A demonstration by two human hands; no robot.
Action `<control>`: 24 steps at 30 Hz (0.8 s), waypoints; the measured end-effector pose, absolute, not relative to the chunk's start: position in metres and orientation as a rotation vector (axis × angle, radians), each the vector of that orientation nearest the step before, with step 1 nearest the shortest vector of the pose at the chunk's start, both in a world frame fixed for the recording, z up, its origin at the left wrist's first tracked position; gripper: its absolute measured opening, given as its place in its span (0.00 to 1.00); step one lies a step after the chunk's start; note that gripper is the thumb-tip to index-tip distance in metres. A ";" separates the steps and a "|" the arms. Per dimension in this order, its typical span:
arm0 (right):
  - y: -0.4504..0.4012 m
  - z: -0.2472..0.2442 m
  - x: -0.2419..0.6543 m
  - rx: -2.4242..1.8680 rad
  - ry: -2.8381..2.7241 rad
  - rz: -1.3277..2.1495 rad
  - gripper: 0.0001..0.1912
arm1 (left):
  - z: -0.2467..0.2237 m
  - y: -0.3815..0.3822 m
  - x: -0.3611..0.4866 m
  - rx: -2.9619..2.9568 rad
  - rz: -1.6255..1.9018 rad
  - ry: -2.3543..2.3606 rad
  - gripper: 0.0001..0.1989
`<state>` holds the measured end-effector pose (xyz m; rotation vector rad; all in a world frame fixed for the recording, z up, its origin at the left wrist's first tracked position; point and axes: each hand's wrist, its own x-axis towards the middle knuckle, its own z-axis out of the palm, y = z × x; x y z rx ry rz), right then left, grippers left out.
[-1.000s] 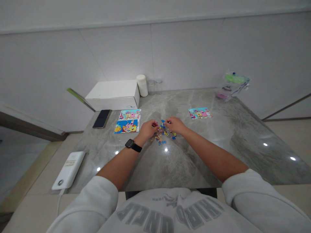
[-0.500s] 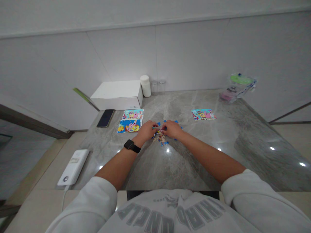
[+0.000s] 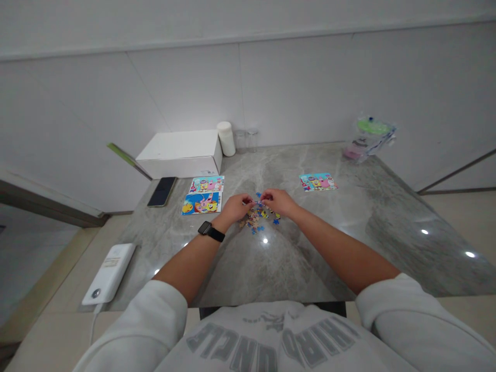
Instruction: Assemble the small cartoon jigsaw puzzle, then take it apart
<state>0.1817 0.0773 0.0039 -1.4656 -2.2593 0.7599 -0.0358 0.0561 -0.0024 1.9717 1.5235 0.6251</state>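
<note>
Many small jigsaw puzzle pieces [image 3: 254,221], blue, yellow and tan, lie in a loose heap at the middle of the table. Over the heap's left side is my left hand [image 3: 237,207], wearing a black watch at the wrist, its thumb and fingers pinched on a puzzle piece. My right hand [image 3: 279,202] is opposite, fingertips closed on a puzzle piece at the heap's far edge. Only a small gap separates the two sets of fingertips. The fingers partly cover the held pieces, so their shapes are unclear.
Two cartoon picture cards [image 3: 202,203] lie left of the hands, and another card [image 3: 318,182] lies to the right. Around them are a phone [image 3: 162,191], a white box [image 3: 179,153], a white bottle [image 3: 226,139], two glasses, a plastic bag [image 3: 369,139] and a white power bank [image 3: 109,273].
My right hand has drawn slightly up and away from the heap, uncovering yellow and blue pieces below it. The whole view has shifted a little.
</note>
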 end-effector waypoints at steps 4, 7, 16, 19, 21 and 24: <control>0.078 0.002 0.181 -1.506 -2.300 0.615 0.10 | -0.002 0.056 -0.037 1.901 0.654 1.491 0.10; 0.079 0.001 0.175 -1.492 -2.254 0.616 0.12 | -0.001 0.057 -0.038 1.836 0.704 1.449 0.12; 0.078 -0.002 0.163 -1.347 -1.477 1.674 0.09 | 0.010 0.054 -0.036 1.776 0.765 1.430 0.13; 0.078 -0.003 0.162 -1.333 -1.419 1.703 0.11 | 0.013 0.054 -0.035 1.821 0.751 1.470 0.12; 0.080 -0.002 0.160 -1.404 -1.538 1.569 0.09 | 0.013 0.055 -0.035 1.862 0.725 1.507 0.12; 0.083 0.002 0.160 -1.529 -1.906 1.171 0.07 | 0.011 0.057 -0.040 1.905 0.654 1.566 0.12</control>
